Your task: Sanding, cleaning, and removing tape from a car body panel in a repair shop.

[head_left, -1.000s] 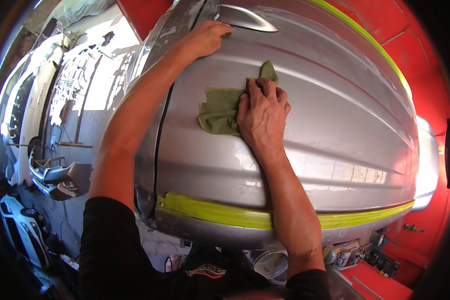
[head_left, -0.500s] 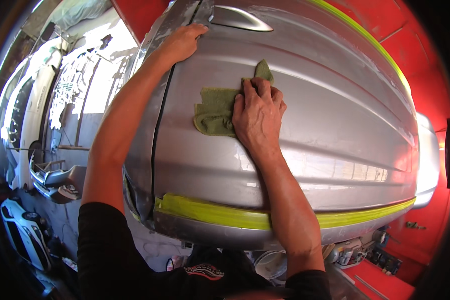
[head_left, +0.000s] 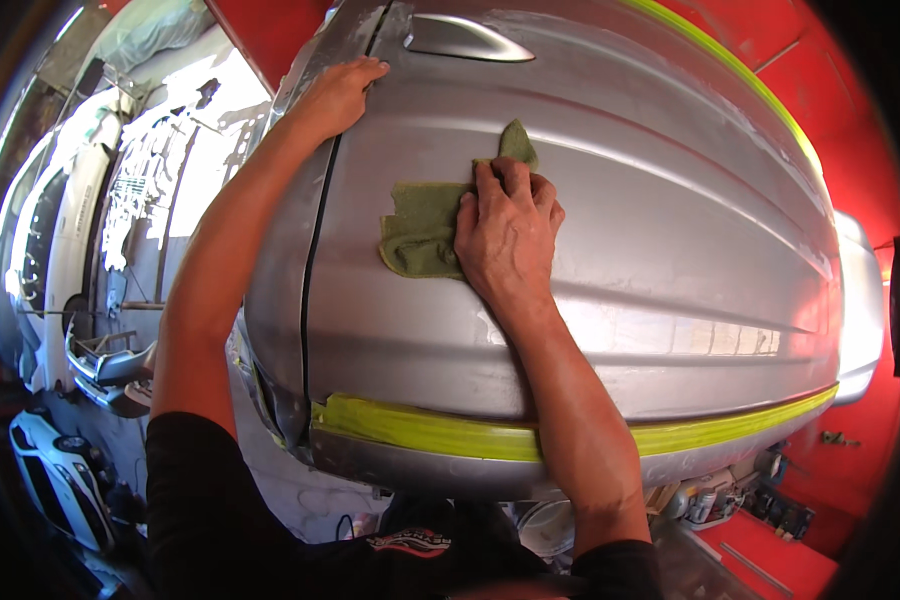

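Note:
A silver car roof point(head_left: 620, 240) with long raised ribs spreads out in front of me. My right hand point(head_left: 511, 222) is closed on a green cloth point(head_left: 426, 224), its fingers bunching the fabric and pressing it to the roof. One flap of the cloth lies to the left of the hand, and a pointed corner sticks out past the fingertips. Farther off at the left, my left hand point(head_left: 342, 92) rests on the roof across a dark seam, fingers pointing right and holding nothing. Just beyond those fingers is a silver fin-shaped antenna point(head_left: 467, 38).
Yellow-green masking tape point(head_left: 450, 428) runs along the roof's near edge, with another strip point(head_left: 760, 85) on the far edge. Below at right are a white bucket point(head_left: 547, 527) and a red surface point(head_left: 770, 550). A light-coloured car point(head_left: 60, 480) and loose bumper parts point(head_left: 110, 365) are at left.
The whole view has shifted slightly, so the roof and both hands appear a little farther left. The right hand and cloth keep about the same spot on the roof.

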Available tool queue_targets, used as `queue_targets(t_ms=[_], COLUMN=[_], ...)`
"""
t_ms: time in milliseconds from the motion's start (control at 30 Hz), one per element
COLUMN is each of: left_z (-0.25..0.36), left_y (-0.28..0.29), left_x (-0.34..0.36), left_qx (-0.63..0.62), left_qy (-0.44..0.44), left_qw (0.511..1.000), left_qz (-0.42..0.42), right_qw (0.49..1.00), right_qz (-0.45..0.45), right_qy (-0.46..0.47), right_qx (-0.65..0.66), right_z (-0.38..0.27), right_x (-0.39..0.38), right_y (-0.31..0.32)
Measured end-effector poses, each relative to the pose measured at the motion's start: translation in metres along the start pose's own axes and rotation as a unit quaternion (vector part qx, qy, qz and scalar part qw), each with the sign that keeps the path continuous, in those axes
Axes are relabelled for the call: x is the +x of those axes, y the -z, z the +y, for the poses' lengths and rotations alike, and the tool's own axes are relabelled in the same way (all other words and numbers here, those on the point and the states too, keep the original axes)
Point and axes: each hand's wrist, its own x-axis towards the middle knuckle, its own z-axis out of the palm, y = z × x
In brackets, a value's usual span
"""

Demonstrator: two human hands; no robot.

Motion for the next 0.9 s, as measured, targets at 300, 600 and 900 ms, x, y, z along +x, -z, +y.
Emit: queue_targets(t_ms=[300, 600, 900], left_z=[-0.006, 0.037, 0.074], left_y=[0.011, 0.057, 0.053], left_x=[0.067, -0.032, -0.049], left_qx=[0.017, -0.009, -0.030], left_qy=[0.211, 0.096, 0.129], left_qw=[0.959, 0.987, 0.985], left_qz=[-0.186, -0.126, -0.108], right_qw=[1.000, 1.000, 1.000], right_qz=[-0.012, -0.005, -0.008], right_qy=[-0.001, -0.002, -0.014], right_qx=[0.014, 0.004, -0.011], right_z=[-0.001, -0.006, 0.001], right_x=[0.002, 0.003, 0.000], right_y=[0.002, 0.000, 0.001])
